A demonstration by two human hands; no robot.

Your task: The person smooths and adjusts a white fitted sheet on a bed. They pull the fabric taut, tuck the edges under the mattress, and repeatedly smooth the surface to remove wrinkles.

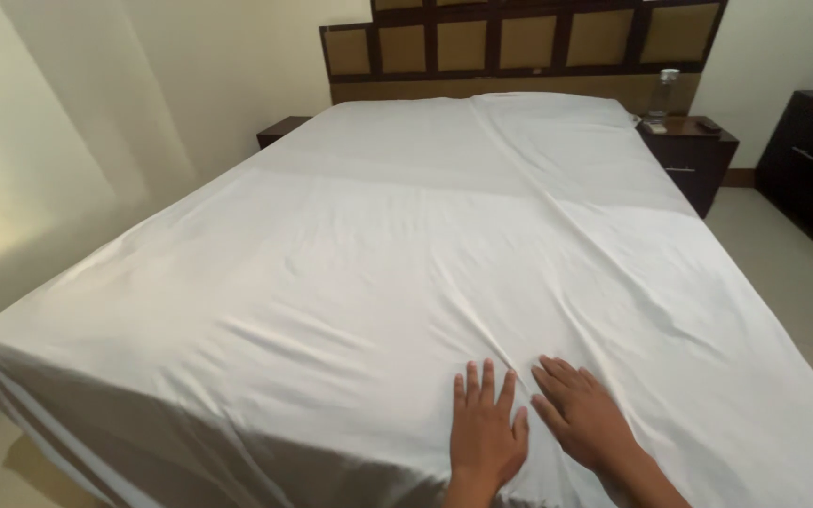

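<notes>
- Head view: my left hand (487, 436), palm down, fingers spread and flat on the white sheet (406, 254), gripping nothing
- My right hand (583, 414), just beside the left, also open and pressed flat on the sheet, fingers angled toward the upper left
- White sheet: spread over the whole bed (68, 376), both my hands resting on it near the foot edge; light creases fan out from my hands, and a long fold line runs up toward the headboard (519, 47)
- Headboard: dark wood frame with tan padded panels, against the far wall
- Dark nightstand (693, 150), right of the bed, carrying a clear bottle (667, 89)
- Second dark nightstand (279, 127), left of the bed, partly hidden by the mattress
</notes>
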